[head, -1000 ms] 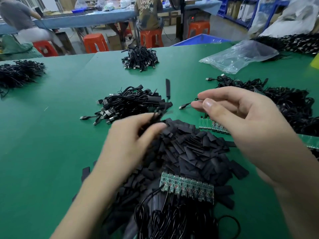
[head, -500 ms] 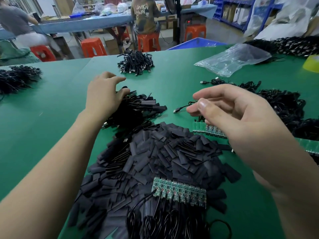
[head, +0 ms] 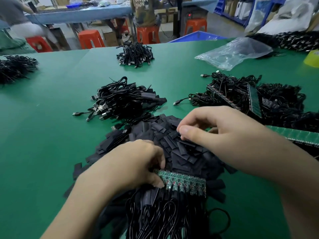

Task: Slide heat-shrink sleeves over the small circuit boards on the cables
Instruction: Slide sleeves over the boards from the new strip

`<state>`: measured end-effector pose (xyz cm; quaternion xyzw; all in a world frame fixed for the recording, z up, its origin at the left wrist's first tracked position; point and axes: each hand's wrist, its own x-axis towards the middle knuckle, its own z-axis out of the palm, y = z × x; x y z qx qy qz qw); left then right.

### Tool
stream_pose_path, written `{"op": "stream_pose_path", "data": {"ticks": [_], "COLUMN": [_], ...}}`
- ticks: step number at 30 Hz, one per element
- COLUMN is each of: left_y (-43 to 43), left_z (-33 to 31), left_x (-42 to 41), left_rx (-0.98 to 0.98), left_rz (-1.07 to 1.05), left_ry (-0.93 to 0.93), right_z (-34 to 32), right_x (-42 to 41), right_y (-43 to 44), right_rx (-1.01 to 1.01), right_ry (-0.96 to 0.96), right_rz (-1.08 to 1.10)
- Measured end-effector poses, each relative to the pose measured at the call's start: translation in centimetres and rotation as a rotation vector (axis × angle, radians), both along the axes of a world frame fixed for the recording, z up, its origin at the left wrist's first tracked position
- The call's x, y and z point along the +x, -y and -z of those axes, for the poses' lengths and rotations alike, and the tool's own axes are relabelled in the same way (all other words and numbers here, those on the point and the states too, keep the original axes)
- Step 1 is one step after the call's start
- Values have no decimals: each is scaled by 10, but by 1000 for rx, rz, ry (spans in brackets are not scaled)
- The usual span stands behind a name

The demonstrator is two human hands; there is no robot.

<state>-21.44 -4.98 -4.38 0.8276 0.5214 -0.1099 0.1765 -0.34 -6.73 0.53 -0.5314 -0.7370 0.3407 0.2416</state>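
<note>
The left end of a strip of small green circuit boards (head: 186, 182), low in the centre of the frame, is gripped by the left hand (head: 134, 168). The thumb is laid on its face and the curled fingers are closed over its upper edge. Black cables (head: 164, 219) are soldered to the strip and run toward the bottom edge. Just above it, a heap of black heat-shrink sleeves (head: 155, 130) is spread on the green table (head: 43, 135). The right hand (head: 227, 135) is set on this heap from the right, fingers curled narrowly against the thumb. Whether a sleeve is pinched cannot be told. A bundle of USB cables (head: 124, 100) is piled above centre.
</note>
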Motion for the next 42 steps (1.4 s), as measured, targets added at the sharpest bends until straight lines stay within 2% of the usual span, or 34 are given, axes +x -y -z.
{"op": "stream_pose_path", "data": {"ticks": [3, 8, 12, 15, 20, 29, 32, 37, 39, 42], "left_y": [1, 5, 11, 12, 16, 16, 17, 15, 15, 14], "left_z": [0, -18, -29, -33, -38, -39, -39, -42, -43, -38], "left_x": [-1, -15, -19, -21, -23, -25, -26, -35, -34, -21], "left_rx": [-12, -210, -351, -344, -371, -508, -594, -459, -368, -128], "left_rz": [-30, -128, -112, -146, -105, -63, -37, 48, 81, 10], "left_ry": [88, 584, 817, 865, 824, 1049, 1143, 1212, 1282, 1399], "right_z": [2, 9, 12, 9, 6, -2, -2, 3, 7, 7], "right_x": [-5, -12, -20, -19, -15, -8, -6, -6, -9, -18], "right_y": [2, 1, 2, 1, 3, 2, 0, 0, 2, 2], "right_rx": [-23, -125, -172, -139, -127, -36, -116, -357, -282, -69], "right_ry": [66, 237, 223, 143, 83, -93, -172, 19, 43, -92], "right_rz": [-34, -188, -326, -332, -362, -489, -536, -637, -604, -452]}}
